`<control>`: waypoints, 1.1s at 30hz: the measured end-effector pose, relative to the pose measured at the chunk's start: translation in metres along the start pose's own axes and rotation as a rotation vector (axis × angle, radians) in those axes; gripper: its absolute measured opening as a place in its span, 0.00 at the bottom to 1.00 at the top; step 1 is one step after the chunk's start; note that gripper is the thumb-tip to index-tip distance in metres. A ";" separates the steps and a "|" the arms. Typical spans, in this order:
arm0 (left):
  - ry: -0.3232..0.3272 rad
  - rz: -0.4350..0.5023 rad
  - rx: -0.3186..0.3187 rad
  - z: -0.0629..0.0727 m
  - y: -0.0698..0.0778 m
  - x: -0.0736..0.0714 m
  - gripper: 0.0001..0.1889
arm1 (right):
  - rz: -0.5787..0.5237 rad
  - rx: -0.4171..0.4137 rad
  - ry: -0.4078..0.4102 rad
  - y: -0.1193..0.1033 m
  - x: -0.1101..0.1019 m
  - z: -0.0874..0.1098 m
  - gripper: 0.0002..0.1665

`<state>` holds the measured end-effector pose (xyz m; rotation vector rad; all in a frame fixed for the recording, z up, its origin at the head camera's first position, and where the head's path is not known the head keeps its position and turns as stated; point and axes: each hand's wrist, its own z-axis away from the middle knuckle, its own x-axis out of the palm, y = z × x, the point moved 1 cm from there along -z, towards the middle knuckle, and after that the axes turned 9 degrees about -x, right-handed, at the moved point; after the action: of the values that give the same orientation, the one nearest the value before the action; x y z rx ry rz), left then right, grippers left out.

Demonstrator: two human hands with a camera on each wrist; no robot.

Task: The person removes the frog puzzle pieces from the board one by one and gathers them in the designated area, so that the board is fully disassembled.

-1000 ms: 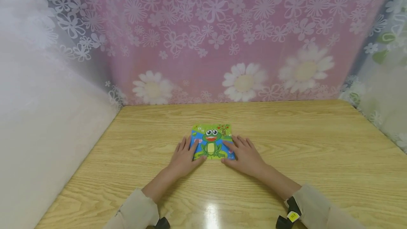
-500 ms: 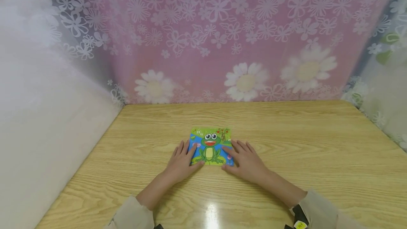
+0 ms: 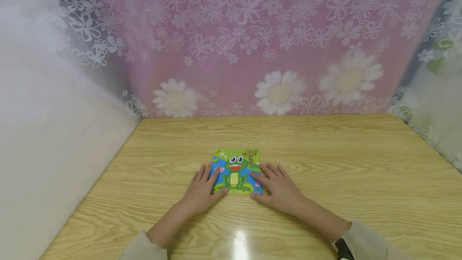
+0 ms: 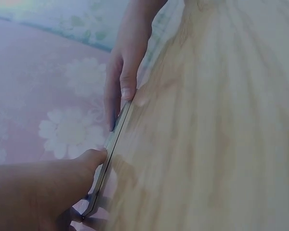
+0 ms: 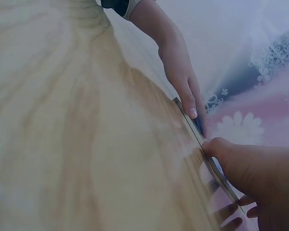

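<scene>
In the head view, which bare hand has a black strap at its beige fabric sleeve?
The right hand: the black strap shows at its sleeve; the left hand shows none there.

So the frog board point(image 3: 234, 179) is flat on the desk point(image 3: 325, 143), around the middle, with the left hand point(image 3: 200, 192) at its left edge and the right hand point(image 3: 283, 192) at its right. Thumbs sit along the near edge, index fingers over the top. Curtain point(image 3: 216, 51) behind the desk, sheets on the left point(image 3: 65, 131) and right point(image 3: 442, 107).
</scene>
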<state>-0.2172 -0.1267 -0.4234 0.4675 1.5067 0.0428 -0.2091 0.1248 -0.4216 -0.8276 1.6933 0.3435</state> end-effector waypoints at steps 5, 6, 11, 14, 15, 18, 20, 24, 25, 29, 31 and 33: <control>0.012 0.012 0.008 0.007 -0.002 0.000 0.40 | -0.011 -0.005 -0.016 -0.003 0.001 0.003 0.39; 0.014 0.010 0.010 0.008 -0.003 0.001 0.40 | -0.014 -0.008 -0.019 -0.004 0.001 0.004 0.39; 0.016 0.014 0.007 0.014 -0.004 0.001 0.40 | -0.027 -0.018 -0.026 -0.009 0.000 0.006 0.39; 0.013 0.025 0.005 0.016 -0.005 0.001 0.41 | -0.035 -0.022 -0.030 -0.011 -0.001 0.007 0.39; 0.012 0.026 0.004 0.017 -0.005 0.001 0.41 | -0.034 -0.024 -0.031 -0.011 -0.002 0.007 0.39; 0.007 0.024 0.002 0.020 -0.005 0.000 0.41 | -0.035 -0.028 -0.034 -0.013 -0.003 0.008 0.39; 0.002 0.027 -0.002 0.022 -0.005 -0.001 0.40 | -0.031 -0.031 -0.034 -0.015 -0.003 0.009 0.39; -0.002 0.042 -0.002 0.026 -0.003 -0.004 0.40 | -0.043 -0.029 -0.036 -0.018 -0.004 0.010 0.39; -0.002 0.047 -0.001 0.026 -0.003 -0.004 0.40 | -0.045 -0.027 -0.037 -0.019 -0.004 0.010 0.40; -0.006 0.037 -0.004 0.025 -0.005 -0.004 0.40 | -0.044 -0.035 -0.028 -0.022 -0.007 0.009 0.39; -0.014 0.031 -0.002 0.022 -0.009 -0.005 0.40 | -0.047 -0.048 -0.018 -0.023 -0.008 0.006 0.37; -0.034 0.049 0.013 0.018 -0.012 -0.009 0.40 | -0.051 -0.064 -0.010 -0.025 -0.010 0.000 0.36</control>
<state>-0.2034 -0.1458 -0.4186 0.5128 1.4631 0.0634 -0.1912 0.1110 -0.4076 -0.9137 1.6558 0.3680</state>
